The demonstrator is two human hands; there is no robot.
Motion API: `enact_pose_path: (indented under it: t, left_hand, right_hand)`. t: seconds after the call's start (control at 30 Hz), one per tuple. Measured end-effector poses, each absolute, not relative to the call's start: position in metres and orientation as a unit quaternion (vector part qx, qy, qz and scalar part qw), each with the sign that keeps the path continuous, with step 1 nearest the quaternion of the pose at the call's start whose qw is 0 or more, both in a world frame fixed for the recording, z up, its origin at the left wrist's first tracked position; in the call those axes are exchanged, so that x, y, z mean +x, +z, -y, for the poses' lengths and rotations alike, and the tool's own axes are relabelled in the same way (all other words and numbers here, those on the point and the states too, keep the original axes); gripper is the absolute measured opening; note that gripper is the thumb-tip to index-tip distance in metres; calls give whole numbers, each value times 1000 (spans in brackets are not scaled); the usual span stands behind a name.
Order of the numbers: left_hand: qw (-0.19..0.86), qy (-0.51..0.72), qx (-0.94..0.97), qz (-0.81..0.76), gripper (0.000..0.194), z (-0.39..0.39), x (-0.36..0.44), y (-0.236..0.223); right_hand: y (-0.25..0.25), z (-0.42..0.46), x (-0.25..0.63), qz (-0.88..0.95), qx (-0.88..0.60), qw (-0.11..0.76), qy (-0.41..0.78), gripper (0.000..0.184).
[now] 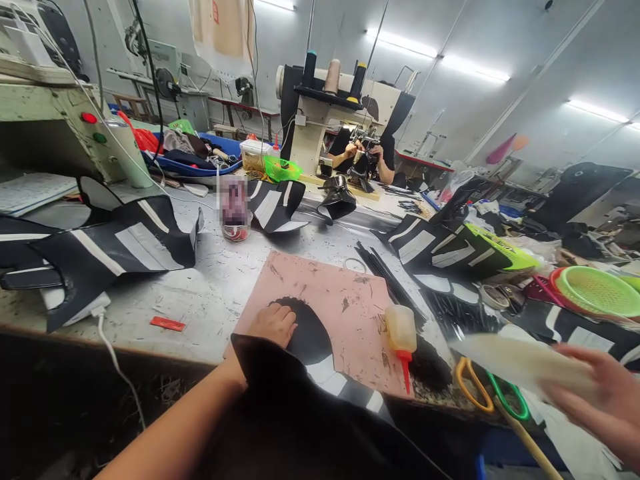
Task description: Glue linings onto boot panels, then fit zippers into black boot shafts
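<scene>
My left hand (274, 324) lies palm down on a black leather-like piece (307, 330), its fingers fairly close together and resting on the surface. A raised dark flap of the piece covers my wrist. Under it is a pinkish cutting mat (320, 273) with dark scuffs. At the right, my right hand (590, 393) is closed around a pale, elongated object (520, 360), too smeared by motion to name. Below that object are scissors with an orange and a green handle (473, 385). On the mat's right side lies a yellowish glue bottle (401, 328) with a red nozzle, pointing toward me.
Black pieces with white strips (120, 240) lie left, and more (440, 247) lie right. A clear jar (236, 230), a red strip (167, 323), black strips (383, 270) and a green basket (600, 291) share the table. Behind, a person works at a sewing machine (310, 133).
</scene>
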State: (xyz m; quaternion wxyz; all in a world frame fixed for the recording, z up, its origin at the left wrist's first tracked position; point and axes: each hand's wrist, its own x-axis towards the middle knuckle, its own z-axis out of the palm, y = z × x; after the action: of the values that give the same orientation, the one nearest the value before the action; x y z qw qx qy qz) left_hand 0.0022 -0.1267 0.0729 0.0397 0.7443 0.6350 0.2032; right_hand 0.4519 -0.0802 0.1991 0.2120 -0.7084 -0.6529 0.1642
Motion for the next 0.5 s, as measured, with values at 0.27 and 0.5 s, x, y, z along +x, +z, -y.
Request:
enact_pose_path:
  t: [0.27,0.5]
  left_hand:
    - [169,240,686,-666,22,131,-12,68]
    - [309,406,466,-723,42,150,-32,84]
  right_hand:
    - [157,48,192,609,-389,242,648,65]
    - [103,51,138,611,-415,103,666,26]
